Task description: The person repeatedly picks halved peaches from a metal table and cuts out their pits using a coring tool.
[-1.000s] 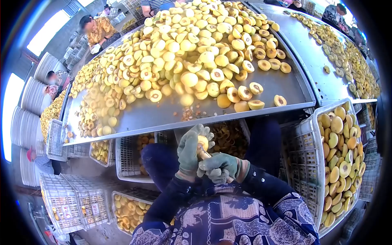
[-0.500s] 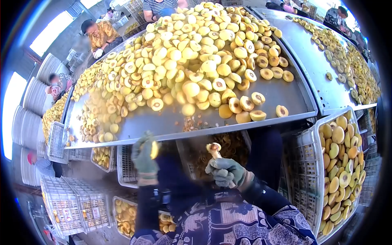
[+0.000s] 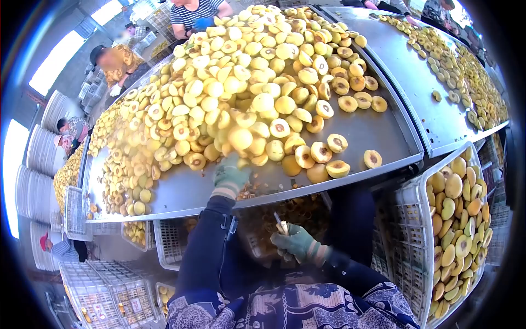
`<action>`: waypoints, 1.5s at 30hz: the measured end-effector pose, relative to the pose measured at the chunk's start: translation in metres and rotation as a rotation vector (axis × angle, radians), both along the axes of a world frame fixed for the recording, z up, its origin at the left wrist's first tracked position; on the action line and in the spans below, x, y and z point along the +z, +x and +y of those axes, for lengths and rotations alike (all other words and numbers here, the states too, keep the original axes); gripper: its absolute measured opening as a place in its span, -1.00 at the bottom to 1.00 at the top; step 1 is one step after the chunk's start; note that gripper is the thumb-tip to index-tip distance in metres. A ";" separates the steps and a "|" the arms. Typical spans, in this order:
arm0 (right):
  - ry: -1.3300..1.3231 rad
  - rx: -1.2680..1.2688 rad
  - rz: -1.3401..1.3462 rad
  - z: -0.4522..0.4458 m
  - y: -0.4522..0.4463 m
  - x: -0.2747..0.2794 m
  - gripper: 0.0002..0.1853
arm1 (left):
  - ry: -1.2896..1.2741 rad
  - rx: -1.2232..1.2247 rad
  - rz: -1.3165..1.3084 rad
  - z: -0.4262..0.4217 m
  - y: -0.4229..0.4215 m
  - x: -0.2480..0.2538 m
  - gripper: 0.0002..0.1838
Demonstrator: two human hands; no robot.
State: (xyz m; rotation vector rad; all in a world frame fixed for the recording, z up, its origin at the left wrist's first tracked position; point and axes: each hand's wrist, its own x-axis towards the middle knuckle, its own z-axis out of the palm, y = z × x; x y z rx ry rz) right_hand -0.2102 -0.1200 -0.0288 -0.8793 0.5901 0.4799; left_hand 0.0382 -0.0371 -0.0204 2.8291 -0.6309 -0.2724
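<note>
Where the heap of yellow fruit halves [image 3: 219, 90] slopes down to the near side of the metal table [image 3: 361, 137], the left hand [image 3: 231, 178], gloved, reaches in at its lower edge; fingers blurred and partly hidden, cannot tell whether they grasp a piece. Right hand [image 3: 296, 242], also gloved, is clenched around the pale handle of a small tool [image 3: 282, 226], thin dark end pointing up, on the person's side of the table rim and well apart from the heap. Small scraps [image 3: 249, 192] lie on the metal just beside the left hand. Several loose halves [image 3: 337, 168] sit right of it along the front, cut faces mostly showing. Left forearm [image 3: 205, 241] crosses the rim and blocks part of the view of the crates below. Under the table, dark pieces [image 3: 301, 211] lie in shadow behind the tool. Big white crate [image 3: 408, 236] full of halves stands close on the right, beside the person's leg. More crates [image 3: 104, 293] stand lower left; tall stacks of white trays [image 3: 41, 189] line the far left. Second metal table [image 3: 394, 52] with its own fruit is at upper right. Across the heap, a person in a striped top [image 3: 192, 16] has a blue-gloved hand [image 3: 204, 23] near the fruit; another in a yellow-brown patterned top [image 3: 121, 63] bends at the table's left side.
</note>
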 end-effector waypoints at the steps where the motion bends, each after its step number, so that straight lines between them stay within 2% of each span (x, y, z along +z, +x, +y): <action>1: 0.006 0.001 0.005 -0.002 -0.002 0.002 -0.91 | -0.032 -0.002 0.039 0.000 0.002 0.007 -0.39; 3: 0.022 0.011 0.007 -0.005 -0.004 0.012 -0.90 | -0.119 -0.032 0.024 0.012 0.006 0.003 -0.41; 6: -0.151 0.014 -0.235 -0.008 0.006 0.016 -0.89 | -0.620 0.092 0.308 0.053 0.026 -0.047 -0.42; 9: -0.302 0.016 -0.283 -0.005 0.025 0.015 -0.84 | -1.033 0.148 0.855 0.063 -0.017 0.015 -0.45; 10: -0.410 0.022 -0.330 -0.003 0.031 0.018 -0.80 | -1.199 0.141 0.991 0.067 -0.033 0.018 -0.48; 11: -0.522 0.025 -0.372 -0.001 0.037 0.021 -0.75 | -1.280 0.138 1.075 0.067 -0.046 0.021 -0.44; 13: -0.633 -0.045 -0.510 0.002 0.041 0.024 -0.79 | -1.411 0.081 1.030 0.054 -0.081 0.033 -0.40; 14: -0.665 0.026 -0.489 0.001 0.039 0.028 -0.66 | -1.421 0.079 1.044 0.051 -0.093 0.034 -0.40; 15: -0.674 -0.007 -0.514 0.002 0.036 0.024 -0.67 | -1.430 0.076 1.060 0.048 -0.105 0.032 -0.40; 16: -0.682 -0.041 -0.540 0.004 0.033 0.014 -0.68 | -1.410 0.060 0.812 0.042 -0.117 0.028 -0.41; 20: -0.706 -0.118 -0.620 0.012 0.018 -0.002 -0.71 | -1.404 0.087 0.793 0.031 -0.144 0.034 -0.40; 23: -0.777 -0.131 -0.687 0.010 0.010 -0.009 -0.71 | -1.393 0.039 0.663 0.024 -0.156 0.038 -0.41; 26: -0.796 -0.059 -0.662 0.005 0.000 0.011 -0.69 | -1.392 0.043 0.678 0.025 -0.163 0.043 -0.42; 29: -0.271 0.019 -0.229 -0.008 -0.012 0.074 -0.66 | -1.552 -0.063 0.710 0.028 -0.168 0.051 -0.50; 30: -0.265 0.004 -0.209 -0.008 -0.012 0.076 -0.66 | -1.614 -0.146 0.790 0.033 -0.163 0.049 -0.44; 32: -0.254 -0.029 -0.162 -0.009 -0.016 0.077 -0.65 | -1.635 -0.145 0.878 0.039 -0.164 0.046 -0.42; 33: -0.338 -0.050 -0.274 -0.007 -0.017 0.065 -0.65 | -1.642 -0.144 0.929 0.040 -0.167 0.046 -0.41; 34: -0.420 -0.072 -0.383 -0.002 -0.017 0.047 -0.65 | -1.669 0.027 0.894 0.033 -0.176 0.045 -0.46; 35: -0.504 -0.092 -0.494 -0.001 -0.018 0.033 -0.65 | -1.680 0.126 0.971 0.032 -0.174 0.045 -0.48; 37: -0.820 0.029 -0.515 -0.008 -0.022 0.040 -0.63 | -1.698 0.327 1.115 0.034 -0.166 0.045 -0.53; 38: -0.976 0.094 -0.526 -0.009 -0.022 0.043 -0.62 | -1.730 0.351 1.046 0.032 -0.170 0.042 -0.57; 41: -0.853 -0.035 -0.575 0.006 -0.027 0.029 -0.73 | -1.791 0.287 0.802 0.028 -0.175 0.043 -0.58; 42: -0.857 -0.029 -0.589 0.011 -0.029 0.031 -0.75 | -1.742 0.223 0.621 0.026 -0.180 0.042 -0.60; 45: -0.758 -0.070 -0.503 0.020 -0.031 0.047 -0.78 | -1.662 0.111 0.455 0.023 -0.193 0.051 -0.60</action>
